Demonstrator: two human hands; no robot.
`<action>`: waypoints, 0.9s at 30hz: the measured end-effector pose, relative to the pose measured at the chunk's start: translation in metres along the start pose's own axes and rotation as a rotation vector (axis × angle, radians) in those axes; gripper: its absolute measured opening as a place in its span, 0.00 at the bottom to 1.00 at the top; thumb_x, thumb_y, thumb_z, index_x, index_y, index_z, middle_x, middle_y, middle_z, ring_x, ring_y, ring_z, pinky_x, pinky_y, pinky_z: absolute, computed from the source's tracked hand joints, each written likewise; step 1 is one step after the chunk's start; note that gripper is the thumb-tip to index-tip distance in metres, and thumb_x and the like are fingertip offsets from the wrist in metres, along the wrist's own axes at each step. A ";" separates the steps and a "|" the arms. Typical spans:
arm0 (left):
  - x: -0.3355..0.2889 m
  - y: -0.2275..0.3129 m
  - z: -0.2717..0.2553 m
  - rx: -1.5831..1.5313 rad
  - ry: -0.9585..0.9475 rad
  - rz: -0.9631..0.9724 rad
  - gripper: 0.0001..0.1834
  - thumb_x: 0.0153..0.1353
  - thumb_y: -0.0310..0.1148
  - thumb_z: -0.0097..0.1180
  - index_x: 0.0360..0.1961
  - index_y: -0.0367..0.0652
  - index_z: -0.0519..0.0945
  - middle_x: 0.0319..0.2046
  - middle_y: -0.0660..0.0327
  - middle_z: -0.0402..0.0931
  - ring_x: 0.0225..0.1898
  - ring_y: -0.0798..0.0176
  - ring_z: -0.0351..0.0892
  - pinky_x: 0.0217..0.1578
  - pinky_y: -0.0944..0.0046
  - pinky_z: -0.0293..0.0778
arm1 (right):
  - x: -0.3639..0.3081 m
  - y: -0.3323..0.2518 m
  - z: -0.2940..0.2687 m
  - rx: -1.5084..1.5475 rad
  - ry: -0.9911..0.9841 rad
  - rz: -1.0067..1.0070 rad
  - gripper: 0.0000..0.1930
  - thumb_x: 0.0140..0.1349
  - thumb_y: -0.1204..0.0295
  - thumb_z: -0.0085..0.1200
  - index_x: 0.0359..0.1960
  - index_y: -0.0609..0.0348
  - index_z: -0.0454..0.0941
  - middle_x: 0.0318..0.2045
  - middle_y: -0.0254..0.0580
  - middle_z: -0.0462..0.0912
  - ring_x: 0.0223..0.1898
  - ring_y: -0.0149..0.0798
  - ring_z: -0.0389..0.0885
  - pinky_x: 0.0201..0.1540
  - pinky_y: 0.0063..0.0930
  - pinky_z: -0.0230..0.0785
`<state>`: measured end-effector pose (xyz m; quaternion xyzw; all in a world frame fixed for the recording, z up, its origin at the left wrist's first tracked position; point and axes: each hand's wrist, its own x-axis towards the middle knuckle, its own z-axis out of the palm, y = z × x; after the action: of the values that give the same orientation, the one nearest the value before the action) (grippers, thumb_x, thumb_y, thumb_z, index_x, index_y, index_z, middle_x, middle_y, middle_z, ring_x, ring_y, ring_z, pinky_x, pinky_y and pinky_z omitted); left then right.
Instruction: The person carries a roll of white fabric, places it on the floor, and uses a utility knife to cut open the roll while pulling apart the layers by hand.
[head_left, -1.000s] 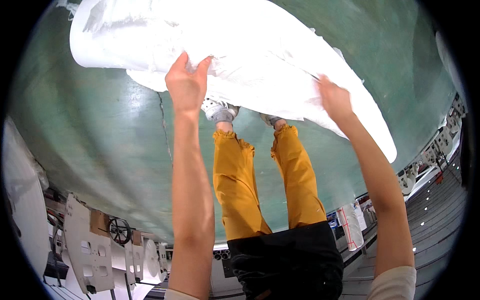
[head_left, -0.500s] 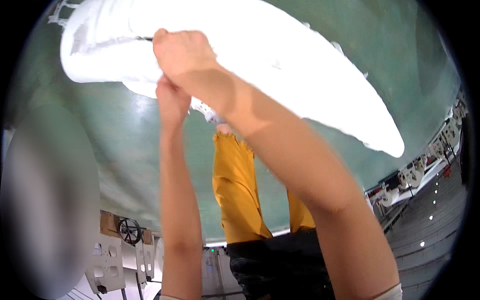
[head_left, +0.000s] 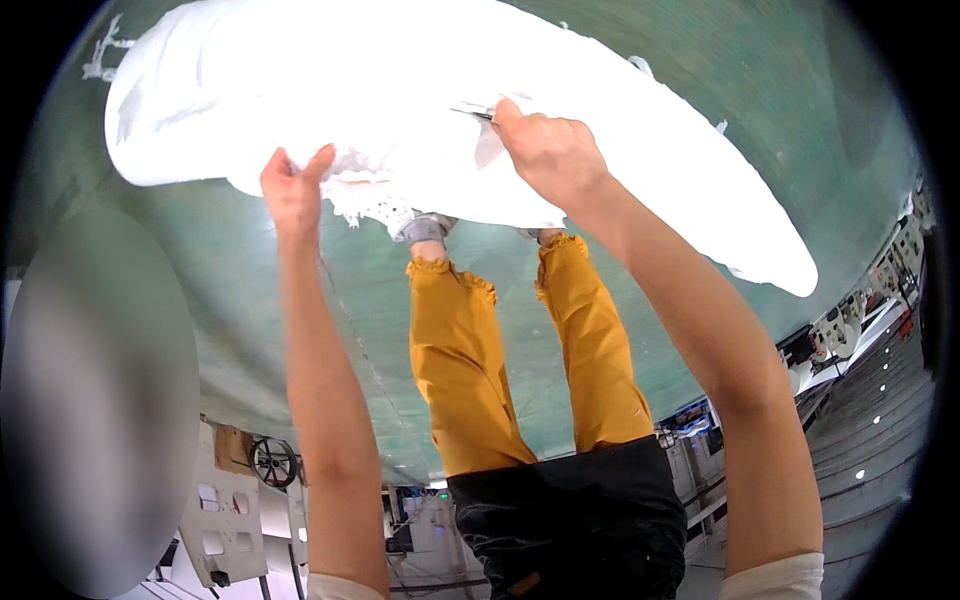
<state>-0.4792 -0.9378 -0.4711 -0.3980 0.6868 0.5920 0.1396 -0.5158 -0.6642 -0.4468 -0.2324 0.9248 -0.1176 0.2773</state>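
Note:
A large, overexposed white roll of cloth [head_left: 400, 70] lies across the green floor, tapering toward the right, with loose frayed threads along its edges. At its near left edge my left hand [head_left: 292, 195] is closed on the white cloth, thumb and forefinger on either side of a fold. Over the middle of the roll, my right hand [head_left: 555, 155] is a fist around a thin dark pointed tool [head_left: 480, 115]. Its tip points left; the handle is hidden in the fist, so its exact kind does not show. A lacy, torn strip [head_left: 370, 200] hangs off the near edge.
My feet in grey shoes [head_left: 425, 228] stand against the roll's near edge on the green floor [head_left: 380, 330]. White machine frames with a black handwheel [head_left: 272, 462] are behind on the left. More machinery [head_left: 840, 330] lines the far right. A blurred patch covers the left side.
My hands, close together at the left part of the roll before, are now apart. The right hand with the tool has moved right; the left has shifted slightly left. Both my legs now show.

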 end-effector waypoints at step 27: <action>0.007 0.003 0.004 0.090 0.065 0.123 0.20 0.48 0.40 0.64 0.30 0.30 0.76 0.23 0.58 0.77 0.24 0.68 0.71 0.27 0.66 0.68 | 0.114 -0.116 -0.035 0.020 0.019 -0.168 0.10 0.55 0.74 0.44 0.37 0.67 0.70 0.26 0.54 0.81 0.28 0.48 0.81 0.29 0.39 0.73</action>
<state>-0.4870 -0.9370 -0.4751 -0.3675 0.7401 0.5546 0.0982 -0.5773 -0.8182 -0.4304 -0.3052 0.9034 -0.1515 0.2602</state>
